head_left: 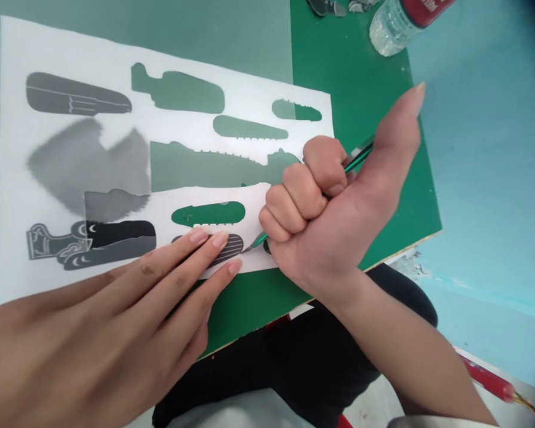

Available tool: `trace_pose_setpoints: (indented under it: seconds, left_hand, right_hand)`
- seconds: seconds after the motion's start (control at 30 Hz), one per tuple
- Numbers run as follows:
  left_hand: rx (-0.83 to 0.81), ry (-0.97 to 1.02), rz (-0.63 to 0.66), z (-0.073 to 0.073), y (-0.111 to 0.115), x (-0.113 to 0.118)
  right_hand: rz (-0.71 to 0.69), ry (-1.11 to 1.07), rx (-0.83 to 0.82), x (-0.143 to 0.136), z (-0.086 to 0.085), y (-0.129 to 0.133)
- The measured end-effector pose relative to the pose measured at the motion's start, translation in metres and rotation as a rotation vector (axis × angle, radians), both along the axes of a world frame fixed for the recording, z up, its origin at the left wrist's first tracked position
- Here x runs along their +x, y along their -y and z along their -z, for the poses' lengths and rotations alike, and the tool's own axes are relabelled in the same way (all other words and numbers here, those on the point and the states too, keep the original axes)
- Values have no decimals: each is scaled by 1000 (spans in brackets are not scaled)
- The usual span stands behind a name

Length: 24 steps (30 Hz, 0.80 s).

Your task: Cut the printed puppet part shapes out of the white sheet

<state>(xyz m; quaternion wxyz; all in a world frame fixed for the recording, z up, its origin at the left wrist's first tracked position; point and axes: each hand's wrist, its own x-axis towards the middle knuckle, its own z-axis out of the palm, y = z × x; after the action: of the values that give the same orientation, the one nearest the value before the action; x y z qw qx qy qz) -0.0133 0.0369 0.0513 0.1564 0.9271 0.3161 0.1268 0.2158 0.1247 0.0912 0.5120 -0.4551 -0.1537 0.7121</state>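
Note:
A white paper sheet [245, 86] with printed grey and black shapes and several cut-out openings lies on the green table. My left hand [147, 309] rests flat on its lower edge, fingers stretched, fingertips around a small dark striped shape [232, 245]. My right hand [325, 190] is closed in a fist around a thin green metallic craft knife [360, 158], thumb raised. The knife's tip touches the paper at the right end of the striped shape. Green surface shows through the openings. A grey printed shape [78, 94] remains in the sheet at the upper left.
A water bottle [392, 27] with a red label stands at the table's top right corner, near dark paper scraps [325, 6]. A light blue wall [485, 148] is at the right. The table's front edge runs above the person's dark-clothed legs [285, 362].

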Motion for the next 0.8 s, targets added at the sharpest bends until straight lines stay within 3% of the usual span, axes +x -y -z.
trace_pose_setpoints:
  seconds: [0.4,0.67,0.8]
  left_hand:
    - [91,-158,19,-1,5,4]
    - [43,-32,-35,6,9,5]
    - [49,-74,-22,4,6,5]
  right_hand:
    - [15,-22,-25,-1,0,-2]
    - [22,-22,-50,-2,-3,-3]
    - [26,-28,-67,-2,2,-5]
